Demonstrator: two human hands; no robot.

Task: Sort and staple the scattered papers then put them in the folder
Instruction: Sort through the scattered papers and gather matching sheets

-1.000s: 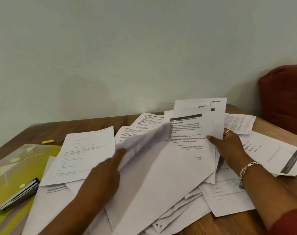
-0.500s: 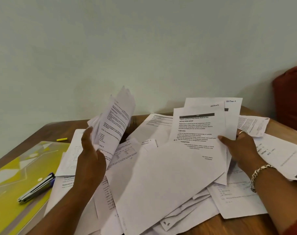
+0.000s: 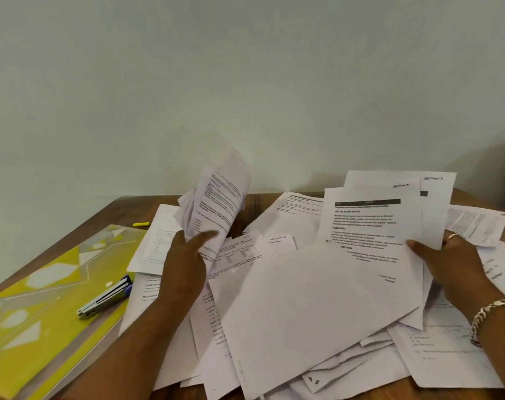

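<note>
White papers: loose printed white paper sheets (image 3: 303, 307) heaped across the lower centre and right of the frame, overlapping at angles, some blank side up.
Left hand: left hand (image 3: 185, 264), centre left, grips a curled bundle of printed sheets (image 3: 219, 203) lifted upright, blurred at its top.
Right hand: right hand (image 3: 450, 264), at right, pinches a fanned set of headed printed pages (image 3: 372, 223) by its edge; a silver chain bracelet (image 3: 488, 316) circles the wrist.
Folder: glossy yellow plastic folder with pale geometric shapes (image 3: 35, 307), lower left, flat on the brown wooden table (image 3: 124, 215).
Stapler: blue and grey metal stapler (image 3: 107, 298) lying on the folder.
</note>
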